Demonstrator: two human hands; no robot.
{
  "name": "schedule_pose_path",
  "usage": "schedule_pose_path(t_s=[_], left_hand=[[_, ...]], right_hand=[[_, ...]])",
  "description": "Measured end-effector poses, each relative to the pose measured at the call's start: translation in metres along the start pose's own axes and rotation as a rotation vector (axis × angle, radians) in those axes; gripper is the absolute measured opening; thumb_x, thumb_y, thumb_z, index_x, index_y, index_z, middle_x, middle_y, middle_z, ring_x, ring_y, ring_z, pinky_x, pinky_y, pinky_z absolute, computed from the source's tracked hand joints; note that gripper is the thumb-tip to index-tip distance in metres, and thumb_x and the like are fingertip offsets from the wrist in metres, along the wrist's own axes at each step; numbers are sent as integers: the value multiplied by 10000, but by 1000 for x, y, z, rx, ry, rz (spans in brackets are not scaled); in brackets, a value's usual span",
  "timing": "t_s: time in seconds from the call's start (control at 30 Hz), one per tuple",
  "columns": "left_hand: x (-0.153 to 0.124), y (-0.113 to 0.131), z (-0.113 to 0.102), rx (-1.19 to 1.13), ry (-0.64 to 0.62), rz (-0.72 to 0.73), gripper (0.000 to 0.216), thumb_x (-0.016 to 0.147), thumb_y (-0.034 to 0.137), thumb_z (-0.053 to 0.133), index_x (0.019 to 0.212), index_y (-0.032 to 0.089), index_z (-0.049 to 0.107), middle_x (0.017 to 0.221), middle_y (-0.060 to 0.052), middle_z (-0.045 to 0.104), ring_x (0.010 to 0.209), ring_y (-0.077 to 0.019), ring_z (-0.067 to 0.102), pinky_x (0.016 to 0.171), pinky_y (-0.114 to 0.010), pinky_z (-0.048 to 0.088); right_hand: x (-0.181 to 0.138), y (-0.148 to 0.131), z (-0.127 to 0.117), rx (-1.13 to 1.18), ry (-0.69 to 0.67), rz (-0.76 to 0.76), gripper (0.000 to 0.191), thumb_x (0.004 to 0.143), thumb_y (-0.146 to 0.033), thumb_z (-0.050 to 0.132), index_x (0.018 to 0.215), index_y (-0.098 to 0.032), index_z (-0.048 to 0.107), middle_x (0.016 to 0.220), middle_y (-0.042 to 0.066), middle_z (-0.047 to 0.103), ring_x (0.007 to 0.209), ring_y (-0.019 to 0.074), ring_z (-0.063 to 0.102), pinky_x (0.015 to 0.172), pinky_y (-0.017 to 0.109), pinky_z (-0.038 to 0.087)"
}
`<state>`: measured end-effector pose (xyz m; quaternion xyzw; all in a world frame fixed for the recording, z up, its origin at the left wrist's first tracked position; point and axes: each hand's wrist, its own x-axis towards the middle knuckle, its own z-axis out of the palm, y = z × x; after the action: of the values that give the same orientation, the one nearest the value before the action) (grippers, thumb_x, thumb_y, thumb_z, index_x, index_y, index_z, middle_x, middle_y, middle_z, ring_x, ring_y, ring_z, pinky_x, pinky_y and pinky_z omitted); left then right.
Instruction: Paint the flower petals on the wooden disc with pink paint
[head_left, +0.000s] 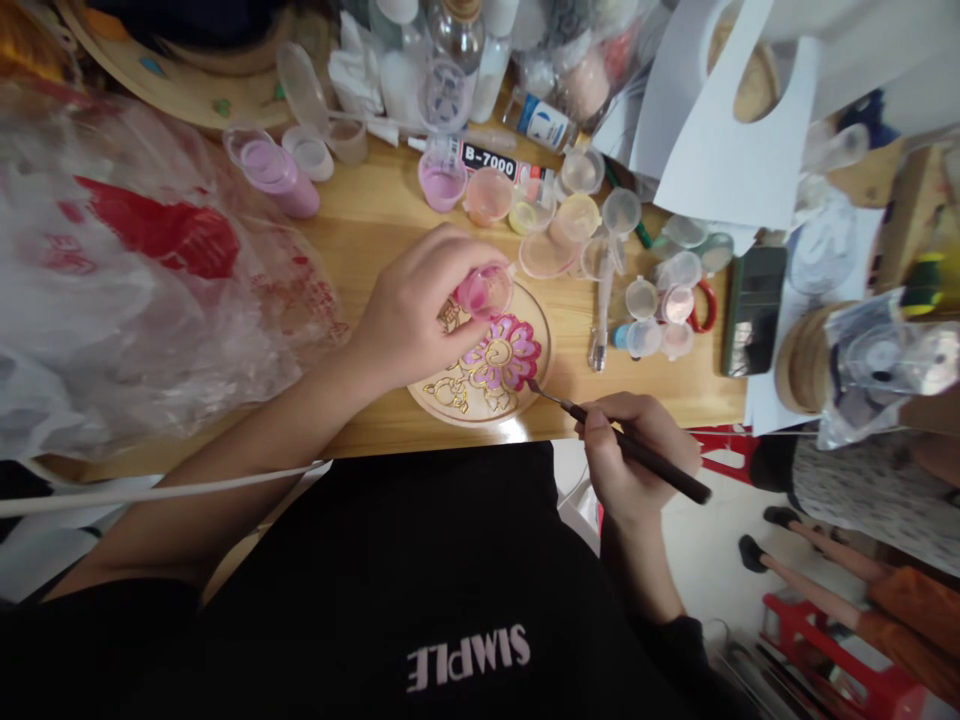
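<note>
My left hand [420, 305] is closed round a small clear cup [489, 290] with pink paint in it, tilted above a round wooden plaque [544, 335]. The plaque bears a flower [504, 352] outlined in gold, with pink and lilac petals. Between the fingers of my right hand [630, 450] is a dark-handled tool [652, 465] with a thin metal shaft. Its tip meets or hovers just over the flower's lower right edge; I cannot tell which. Part of the plaque lies hidden under my left hand.
Several small paint cups [577, 218] stand behind the plaque, near a B-7000 glue tube [487, 160]. A clear plastic bag [150, 260] covers the left side. To the right lie a clear-handled brush [602, 310], red-handled scissors [705, 308] and a dark phone [754, 312].
</note>
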<state>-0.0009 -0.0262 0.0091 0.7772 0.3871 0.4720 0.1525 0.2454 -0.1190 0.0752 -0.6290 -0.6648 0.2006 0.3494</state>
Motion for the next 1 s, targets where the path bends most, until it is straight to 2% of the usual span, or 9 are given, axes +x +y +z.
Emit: schedule_pose_path(t_s=[0.33,0.5,0.63,0.73,0.87,1.0], left_hand=[[1,0,-1,9,3,18,358,889,191,731,1221,225,601,1111,-58,727,1035,-228,739,859,-380,653],[1,4,-2,40,-31,-52,364,904,159,696,1232,272,588,1152,-42,730,1080,-220,736,892,-381,655],[0,1,0,28,13,22,329,938,206,710,1246,240,599,1116,-47,725,1042,-210,730,860,-379,665],[1,-1,0,18,3,19,308,953,228,700,1246,231,607,1117,-61,722,1047,-224,730,860,-396,667],[1,0,0,22,20,28,339,912,177,710,1232,222,610,1110,-64,728,1041,-222,733,864,-382,666],[0,2,-1,15,-15,-26,351,903,177,702,1229,255,598,1135,-47,727,1066,-228,732,886,-394,655]], right_hand=[[0,3,0,-16,33,31,81,825,-222,673,749,-239,695,605,-46,723,479,152,673,456,256,506],[1,3,-1,-1,0,8,89,832,-221,686,745,-236,692,590,-53,705,470,144,661,445,245,487],[3,2,0,9,5,-2,98,833,-211,687,738,-236,684,581,-57,693,462,139,649,439,239,478],[4,2,1,3,23,6,106,833,-205,671,733,-237,684,590,-51,706,458,141,649,440,243,485],[3,3,1,0,49,1,111,828,-195,668,726,-238,681,596,-51,713,462,137,652,446,242,489],[-1,4,-1,-7,15,24,112,848,-245,680,735,-240,680,593,-48,703,484,146,669,455,253,494]])
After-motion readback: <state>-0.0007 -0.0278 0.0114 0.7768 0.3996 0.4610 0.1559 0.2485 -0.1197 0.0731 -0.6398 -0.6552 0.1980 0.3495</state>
